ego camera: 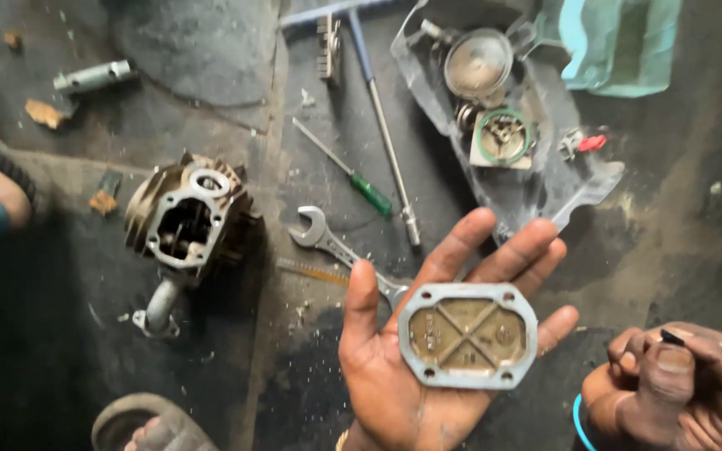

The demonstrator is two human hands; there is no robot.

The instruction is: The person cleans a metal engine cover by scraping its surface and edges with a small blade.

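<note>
While lying flat on the open left hand (411,351), fingers spread: metal cover plate (467,335), above the floor (294,125). Right hand (678,388) clenched on a small dark piece (673,336). Nearby: spanner (327,238), cylinder head (187,221).

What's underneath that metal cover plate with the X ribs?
The cover plate lies on the open left hand, across its palm and fingers. The spanner on the floor runs in behind the hand; its far end is hidden.
</note>
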